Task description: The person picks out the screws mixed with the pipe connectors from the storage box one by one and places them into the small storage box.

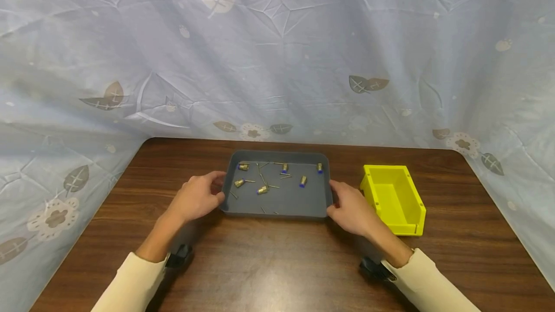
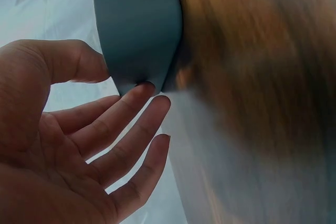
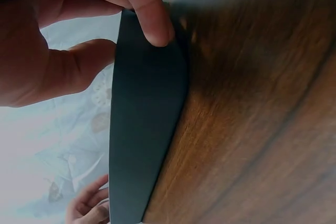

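Tray [image 1: 299, 204], grey and shallow, sits on the table [image 1: 260, 264] between the person's left hand [image 1: 197, 199] and right hand [image 1: 350, 208]; from where I stand, each hand holds one end towards the near corner, thumb up by the rim and fingertips lower on the outside, the grip looking light rather than clenched; I'd judge it smooth plastic, stiff, not heavy, perhaps a little slippery over the wood; the brass-coloured fittings [image 1: 303, 181] with blue ends and the thin pins [image 1: 273, 187] scattered inside would likely roll or slide if it tipped, so opposite ends, held level, seem the right hold; the yellow bin [image 1: 403, 229] stands just beside the right hand.
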`<action>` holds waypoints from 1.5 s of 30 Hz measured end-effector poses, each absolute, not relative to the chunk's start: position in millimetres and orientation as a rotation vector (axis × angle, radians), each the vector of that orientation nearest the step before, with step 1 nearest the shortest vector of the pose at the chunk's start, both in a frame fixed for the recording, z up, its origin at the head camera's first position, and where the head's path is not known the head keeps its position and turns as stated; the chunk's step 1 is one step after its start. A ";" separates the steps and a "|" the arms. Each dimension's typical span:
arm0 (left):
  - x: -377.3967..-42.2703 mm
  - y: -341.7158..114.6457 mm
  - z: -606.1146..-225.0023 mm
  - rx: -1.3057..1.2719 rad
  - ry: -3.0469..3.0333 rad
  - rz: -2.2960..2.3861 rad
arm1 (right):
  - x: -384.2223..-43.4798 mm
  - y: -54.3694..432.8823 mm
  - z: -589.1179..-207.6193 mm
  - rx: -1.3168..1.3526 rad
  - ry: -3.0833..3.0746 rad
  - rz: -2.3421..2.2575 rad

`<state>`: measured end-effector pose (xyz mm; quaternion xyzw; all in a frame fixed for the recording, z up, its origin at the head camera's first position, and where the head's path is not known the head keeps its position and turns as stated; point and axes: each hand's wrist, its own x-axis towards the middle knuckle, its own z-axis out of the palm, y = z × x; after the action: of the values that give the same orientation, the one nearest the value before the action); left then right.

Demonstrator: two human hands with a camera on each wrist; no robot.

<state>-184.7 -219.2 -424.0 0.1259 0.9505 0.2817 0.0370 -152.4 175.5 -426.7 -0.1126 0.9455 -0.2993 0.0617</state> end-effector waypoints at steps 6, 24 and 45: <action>-175.9 -209.1 -421.5 0.401 2.906 0.850 | -139.6 183.3 -422.0 -0.323 2.842 -0.835; -150.2 -189.3 -417.8 0.465 2.930 0.797 | -107.6 203.8 -416.0 -0.354 2.863 -0.780; -154.7 -178.2 -416.0 0.398 2.996 0.877 | -104.4 213.4 -408.6 -0.417 3.017 -0.804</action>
<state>-154.7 -178.2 -416.0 0.1265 0.9520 0.2786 -0.0027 -104.4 213.4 -408.6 -0.1322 0.9578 -0.2553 -0.0041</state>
